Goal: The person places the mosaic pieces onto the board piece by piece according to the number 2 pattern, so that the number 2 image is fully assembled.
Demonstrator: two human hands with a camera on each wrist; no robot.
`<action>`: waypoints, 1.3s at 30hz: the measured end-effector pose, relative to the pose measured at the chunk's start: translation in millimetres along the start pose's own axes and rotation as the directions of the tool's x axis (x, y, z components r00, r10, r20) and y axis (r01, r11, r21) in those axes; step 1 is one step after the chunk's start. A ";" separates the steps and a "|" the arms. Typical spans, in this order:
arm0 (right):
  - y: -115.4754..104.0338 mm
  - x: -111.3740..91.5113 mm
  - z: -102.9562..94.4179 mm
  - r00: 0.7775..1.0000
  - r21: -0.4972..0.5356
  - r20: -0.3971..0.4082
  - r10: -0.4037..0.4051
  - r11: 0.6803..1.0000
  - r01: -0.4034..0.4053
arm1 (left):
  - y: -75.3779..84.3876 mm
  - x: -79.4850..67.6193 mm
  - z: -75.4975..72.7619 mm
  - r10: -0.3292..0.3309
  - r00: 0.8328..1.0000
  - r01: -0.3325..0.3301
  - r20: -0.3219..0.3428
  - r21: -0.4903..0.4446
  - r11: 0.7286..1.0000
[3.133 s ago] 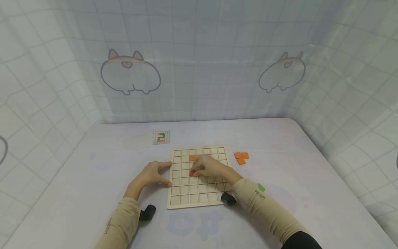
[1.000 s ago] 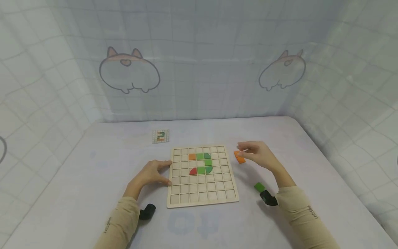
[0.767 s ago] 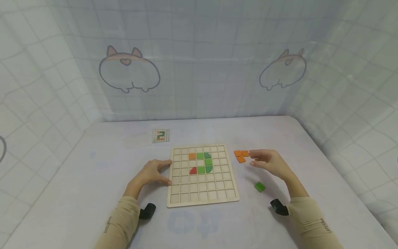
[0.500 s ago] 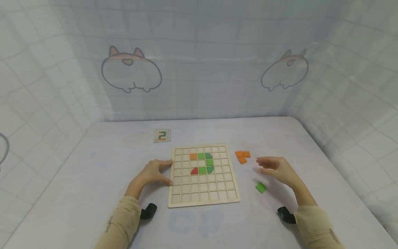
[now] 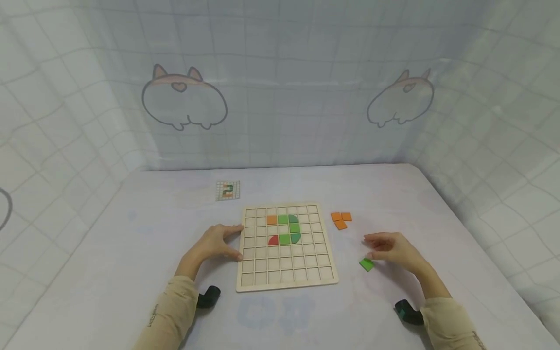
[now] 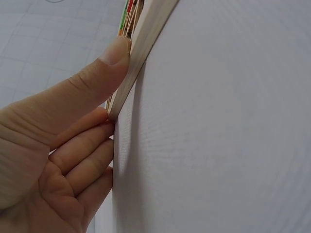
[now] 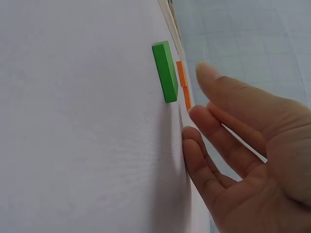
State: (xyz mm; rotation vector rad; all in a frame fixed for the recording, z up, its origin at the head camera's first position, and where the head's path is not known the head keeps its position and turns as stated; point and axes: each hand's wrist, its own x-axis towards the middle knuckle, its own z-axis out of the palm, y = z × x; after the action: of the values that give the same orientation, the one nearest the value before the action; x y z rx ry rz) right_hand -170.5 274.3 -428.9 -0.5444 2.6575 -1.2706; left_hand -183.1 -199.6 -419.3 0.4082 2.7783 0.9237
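Observation:
A pale wooden grid board (image 5: pixel 286 277) lies on the table. Set in its cells are an orange tile (image 5: pixel 271 219), several green pieces (image 5: pixel 284 239) and a red quarter-round piece (image 5: pixel 273 240). My left hand (image 5: pixel 211 245) touches the board's left edge with thumb and forefinger spread apart; the left wrist view has the thumb (image 6: pixel 115 56) against the rim. Right of the board, my right hand (image 5: pixel 395 250) hovers by a loose green square tile (image 5: pixel 366 264), its thumb overlapping the tile's far corner. The right wrist view shows a gap between those fingers and the green tile (image 7: pixel 166 73).
Three loose orange tiles (image 5: pixel 341 224) lie beyond the board's right edge. A small pattern card (image 5: pixel 228 190) with a coloured figure lies behind the board at left. Black wrist cameras (image 5: pixel 209 297) stick out from both sleeves. A white patterned curtain (image 5: pixel 280 112) encloses the table.
My right hand has gone from the red piece on the board to the orange tiles, then back toward me to the green tile, holding nothing. My left hand stays at the board's edge.

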 end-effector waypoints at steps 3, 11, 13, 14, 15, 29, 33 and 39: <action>0.3 -2.5 1.4 1.000 -0.010 0.020 -0.007 1.000 0.007 | 0.4 0.0 0.2 -0.006 1.000 0.006 0.001 -0.004 1.000; 1.9 -5.7 2.1 0.994 -0.058 0.078 -0.075 0.995 0.080 | -0.2 0.2 1.6 -0.015 1.000 0.015 0.003 -0.001 1.000; 3.2 -5.1 2.5 0.990 -0.073 0.080 -0.115 0.990 0.121 | -0.9 0.1 1.8 -0.013 1.000 0.013 0.001 0.005 1.000; 3.7 -4.6 2.7 0.988 -0.078 0.080 -0.130 0.988 0.136 | -1.0 -0.1 1.7 -0.011 1.000 0.011 0.000 0.005 1.000; 4.1 -4.0 3.0 0.987 -0.079 0.080 -0.141 0.986 0.147 | -1.3 -0.1 1.8 -0.011 1.000 0.011 0.000 0.006 1.000; -4.0 5.4 10.1 0.999 -0.192 -0.017 -0.036 0.981 0.033 | -0.3 -0.1 1.7 -0.005 1.000 0.005 -0.003 0.028 1.000; -7.5 8.1 13.7 0.999 -0.225 -0.044 -0.015 0.974 0.005 | 0.4 -0.5 1.9 -0.007 1.000 0.008 -0.004 0.016 1.000; -8.6 9.7 14.4 0.999 -0.243 -0.025 -0.026 0.970 0.019 | -0.9 -1.0 2.2 0.004 1.000 -0.004 -0.009 0.020 1.000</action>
State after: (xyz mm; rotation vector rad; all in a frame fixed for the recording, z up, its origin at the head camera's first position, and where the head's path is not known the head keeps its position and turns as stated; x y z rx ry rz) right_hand -173.1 255.3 -431.1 -0.5934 2.8583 -0.9687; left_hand -181.7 -199.4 -421.5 0.4142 2.7975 0.9018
